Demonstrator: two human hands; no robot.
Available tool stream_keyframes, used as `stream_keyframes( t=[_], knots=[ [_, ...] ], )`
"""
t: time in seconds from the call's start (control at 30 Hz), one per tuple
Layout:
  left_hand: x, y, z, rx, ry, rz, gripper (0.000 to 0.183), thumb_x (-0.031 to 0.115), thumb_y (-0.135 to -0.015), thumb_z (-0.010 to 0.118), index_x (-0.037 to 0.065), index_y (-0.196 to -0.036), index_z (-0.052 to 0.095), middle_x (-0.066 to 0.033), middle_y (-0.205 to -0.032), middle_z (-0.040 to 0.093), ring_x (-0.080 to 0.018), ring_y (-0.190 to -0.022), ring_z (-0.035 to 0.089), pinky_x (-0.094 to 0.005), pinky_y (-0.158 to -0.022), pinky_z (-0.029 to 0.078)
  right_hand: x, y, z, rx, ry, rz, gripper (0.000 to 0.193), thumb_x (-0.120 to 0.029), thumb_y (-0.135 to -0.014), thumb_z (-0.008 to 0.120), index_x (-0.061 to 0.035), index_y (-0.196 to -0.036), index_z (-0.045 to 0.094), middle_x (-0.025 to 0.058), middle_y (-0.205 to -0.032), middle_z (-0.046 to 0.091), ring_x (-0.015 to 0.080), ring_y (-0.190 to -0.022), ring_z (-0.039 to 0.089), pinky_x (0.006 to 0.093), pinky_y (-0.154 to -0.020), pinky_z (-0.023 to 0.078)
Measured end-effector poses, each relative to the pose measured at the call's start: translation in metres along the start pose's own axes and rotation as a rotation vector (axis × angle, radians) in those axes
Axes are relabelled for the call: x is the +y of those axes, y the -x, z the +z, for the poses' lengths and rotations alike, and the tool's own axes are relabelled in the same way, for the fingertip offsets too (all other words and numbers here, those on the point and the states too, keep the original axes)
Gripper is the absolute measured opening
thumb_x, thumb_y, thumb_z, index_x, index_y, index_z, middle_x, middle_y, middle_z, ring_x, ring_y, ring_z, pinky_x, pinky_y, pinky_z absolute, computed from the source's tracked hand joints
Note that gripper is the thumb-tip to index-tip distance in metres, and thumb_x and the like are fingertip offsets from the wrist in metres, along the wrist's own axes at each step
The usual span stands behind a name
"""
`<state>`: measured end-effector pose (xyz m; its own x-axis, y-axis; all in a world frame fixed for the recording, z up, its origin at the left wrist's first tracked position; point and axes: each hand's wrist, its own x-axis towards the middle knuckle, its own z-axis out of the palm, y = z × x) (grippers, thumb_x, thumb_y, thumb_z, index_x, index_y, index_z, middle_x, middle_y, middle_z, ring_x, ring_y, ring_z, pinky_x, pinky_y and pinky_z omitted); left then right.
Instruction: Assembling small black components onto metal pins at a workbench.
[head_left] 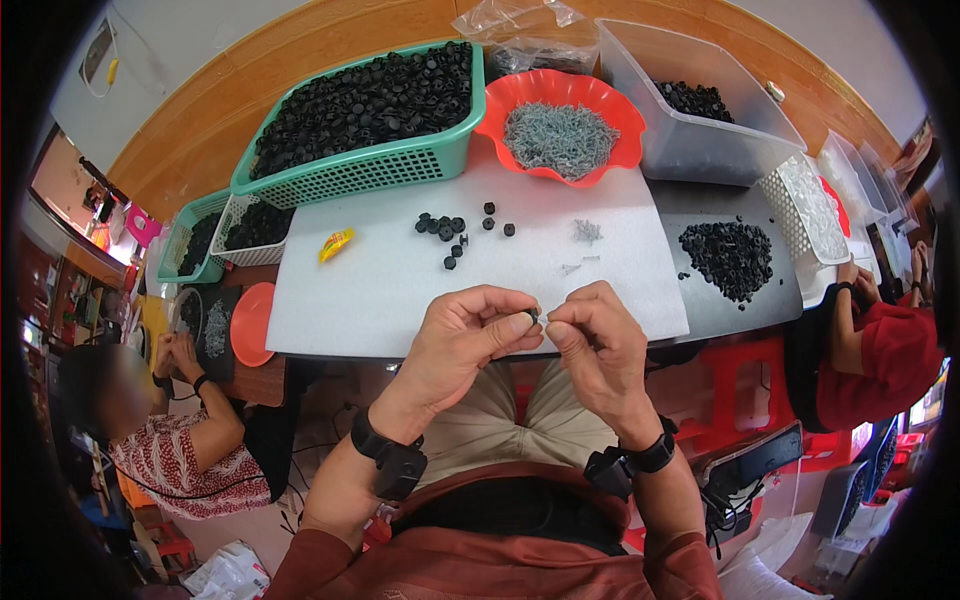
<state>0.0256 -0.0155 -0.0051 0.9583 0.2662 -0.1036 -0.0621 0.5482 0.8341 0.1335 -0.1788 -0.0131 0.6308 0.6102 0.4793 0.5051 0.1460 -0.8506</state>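
Above the near edge of the white foam sheet [380, 290], my two hands meet. My left hand [465, 335] pinches a small black plastic part [532, 315], mostly covered by the fingertips. My right hand [598, 340] is closed at the fingertips on a small silvery screw [543, 319], which touches or nearly touches the black part; the fingers hide most of it. Beyond my hands lie a loose group of black plastic parts [446, 229] and, to the right, a little heap of screws [587, 231] with a few stray ones nearer me.
A green basket [400, 160] heaped with black parts, a red scalloped bowl [625, 150] of screws and a clear bin [700, 150] line the back. A yellow packet [337, 244] lies left; more black parts [730, 258] are piled right. People sit working at both sides.
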Motion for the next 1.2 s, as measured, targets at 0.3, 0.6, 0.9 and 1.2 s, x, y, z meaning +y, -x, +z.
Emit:
stream_keyframes(
  t=[0.3,0.6,0.9,1.2],
  knots=[
    [0.002,0.004,0.007,-0.005,-0.047,-0.024,0.019,0.002,-0.098,0.070,-0.004,-0.116,0.070,-0.0110,-0.107,0.073,-0.0171,-0.096,0.073,-0.0308,-0.090,0.063,0.000,-0.001,-0.001,-0.032,-0.051,0.059,0.009,0.001,-0.091,0.074,-0.0008,-0.098,0.069,0.0081,-0.091,0.060,0.0179,-0.076,0.059,0.0290,-0.066,0.048],
    [-0.005,0.006,0.009,-0.013,0.070,-0.054,0.017,0.004,-0.100,0.068,-0.002,-0.116,0.069,-0.0106,-0.108,0.073,-0.0167,-0.097,0.074,-0.0300,-0.089,0.064,0.005,0.001,-0.002,0.062,0.217,-0.219,0.020,0.002,-0.090,0.074,-0.0007,-0.110,0.071,0.0115,-0.094,0.062,0.0211,-0.073,0.062,0.0300,-0.062,0.051],
    [-0.009,0.007,0.017,0.019,0.122,-0.056,0.015,0.005,-0.099,0.068,-0.002,-0.112,0.070,-0.0092,-0.105,0.073,-0.0166,-0.096,0.073,-0.0313,-0.089,0.063,-0.003,0.003,-0.009,-0.013,0.198,-0.157,0.035,-0.004,-0.085,0.081,-0.0042,-0.119,0.071,0.0107,-0.102,0.063,0.0177,-0.065,0.062,0.0311,-0.054,0.051],
    [-0.006,0.008,0.021,0.015,0.140,-0.090,0.011,0.007,-0.100,0.067,0.001,-0.109,0.070,-0.0088,-0.107,0.073,-0.0154,-0.097,0.072,-0.0312,-0.090,0.063,0.001,0.004,-0.009,0.008,0.282,-0.220,0.034,-0.011,-0.087,0.081,-0.0037,-0.118,0.070,0.0119,-0.103,0.063,0.0239,-0.067,0.064,0.0344,-0.054,0.052]
  ],
)
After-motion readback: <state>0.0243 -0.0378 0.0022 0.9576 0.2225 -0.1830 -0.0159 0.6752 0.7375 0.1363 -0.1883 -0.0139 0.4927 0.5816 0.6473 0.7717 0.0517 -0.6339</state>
